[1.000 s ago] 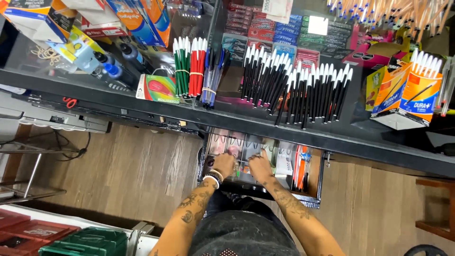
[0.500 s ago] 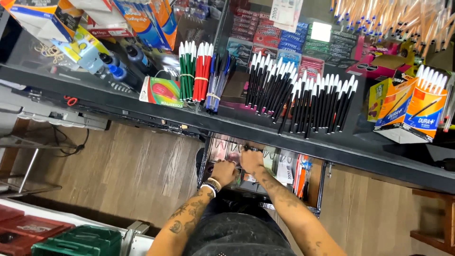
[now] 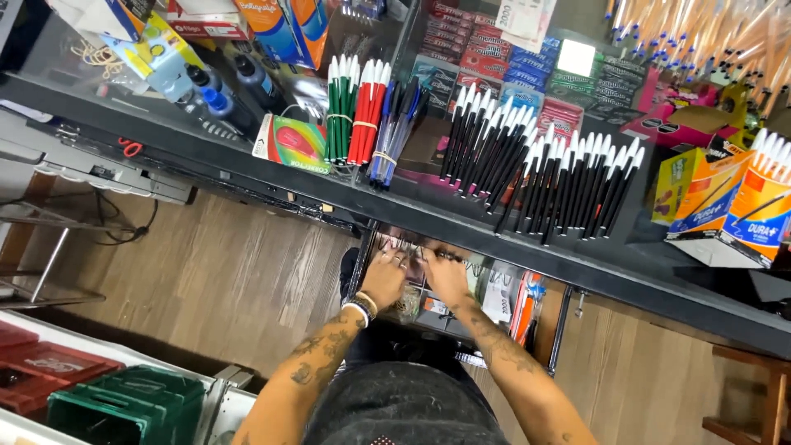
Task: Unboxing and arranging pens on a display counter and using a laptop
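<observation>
Hands work side by side in the drawer under the tabletop: left hand and right hand lie flat, fingers spread over the packets, though whether either grip has closed on one I cannot tell. Beyond, black pens lean loosely at the tabletop's edge; a knock from below could likely spill them.

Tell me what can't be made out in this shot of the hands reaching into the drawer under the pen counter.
Head view only:
- Fingertips of the left hand and right hand: hidden under the black counter edge, so any grasp cannot be told.
- Drawer contents: partly covered by the hands and counter; packets too small to identify.
- Orange pen boxes: cut off by the right edge.
- Green crate: cut off at the bottom.
</observation>
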